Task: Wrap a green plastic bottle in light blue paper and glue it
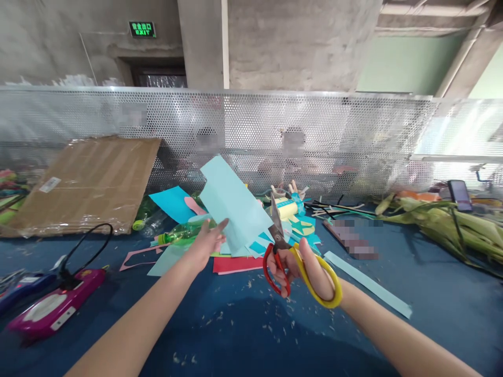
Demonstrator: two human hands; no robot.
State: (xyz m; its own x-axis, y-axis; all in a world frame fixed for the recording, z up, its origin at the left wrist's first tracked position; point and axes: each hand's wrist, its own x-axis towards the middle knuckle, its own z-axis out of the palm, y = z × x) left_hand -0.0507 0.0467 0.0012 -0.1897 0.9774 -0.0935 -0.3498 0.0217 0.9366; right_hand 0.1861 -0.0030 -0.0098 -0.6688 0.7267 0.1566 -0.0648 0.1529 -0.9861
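Note:
My left hand (210, 242) grips a sheet of light blue paper (234, 201) by its lower left edge, holding it raised and tilted above the table. The sheet has a notch cut from its upper left corner. In my right hand (302, 267) is a pair of scissors (280, 238) with one red and one yellow handle loop. Their blades point up beside the sheet's lower right corner; whether they touch the paper I cannot tell. Beneath lie red paper (238, 265), blue scraps and a green plastic bottle (183, 232). A cut light blue strip (369, 285) rests right of the scissors.
A cardboard sheet (90, 183) leans at the back left against a perforated metal screen (251, 120). A magenta device (58, 306) with a black cable lies at left. Corn husks (444, 225) and a phone (459, 195) are at right. Paper bits dot the blue table (236, 335).

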